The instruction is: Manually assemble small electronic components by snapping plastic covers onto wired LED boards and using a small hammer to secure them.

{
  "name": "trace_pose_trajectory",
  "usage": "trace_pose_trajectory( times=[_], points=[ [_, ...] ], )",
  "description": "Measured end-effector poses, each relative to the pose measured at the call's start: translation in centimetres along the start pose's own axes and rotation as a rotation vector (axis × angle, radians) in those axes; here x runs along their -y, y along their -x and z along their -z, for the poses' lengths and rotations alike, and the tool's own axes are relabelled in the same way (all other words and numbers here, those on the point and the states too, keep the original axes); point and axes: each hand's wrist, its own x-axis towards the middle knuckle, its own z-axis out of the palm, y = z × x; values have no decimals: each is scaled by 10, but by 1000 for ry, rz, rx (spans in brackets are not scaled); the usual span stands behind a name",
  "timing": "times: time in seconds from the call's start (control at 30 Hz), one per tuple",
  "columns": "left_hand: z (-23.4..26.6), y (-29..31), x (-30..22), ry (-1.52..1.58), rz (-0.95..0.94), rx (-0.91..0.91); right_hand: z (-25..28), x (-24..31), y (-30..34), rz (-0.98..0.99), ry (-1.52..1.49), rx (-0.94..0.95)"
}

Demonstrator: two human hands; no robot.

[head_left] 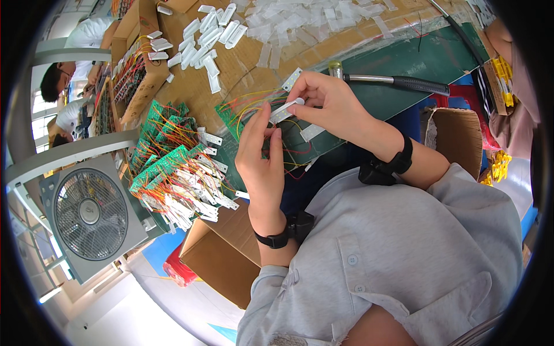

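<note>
Big brown cardboard-topped bench (242,69): at 12 o'clock a heap of loose white plastic strips (288,23) looks untouched, while at 9 o'clock a pile of green circuit boards with coloured wires and white strips (173,173) looks finished. So I'd guess roughly midway. Right hand (332,104) pinches a small white strip (284,111) at centre; left hand (259,155) presses the green wired board (236,115) beneath.
</note>
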Motion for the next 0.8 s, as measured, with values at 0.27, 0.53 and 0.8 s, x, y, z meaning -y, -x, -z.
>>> trace_pose_trajectory(
  times=[0.27,0.53,0.8],
  points=[
    [-6,0,3,54,-2,-25,-15,-9,1,5,-119,-98],
    [-7,5,2,3,80,-11,0,3,1,421,860,-164],
    [9,7,13,-125,-115,-274,10,5,-17,587,1235,-199]
  ],
)
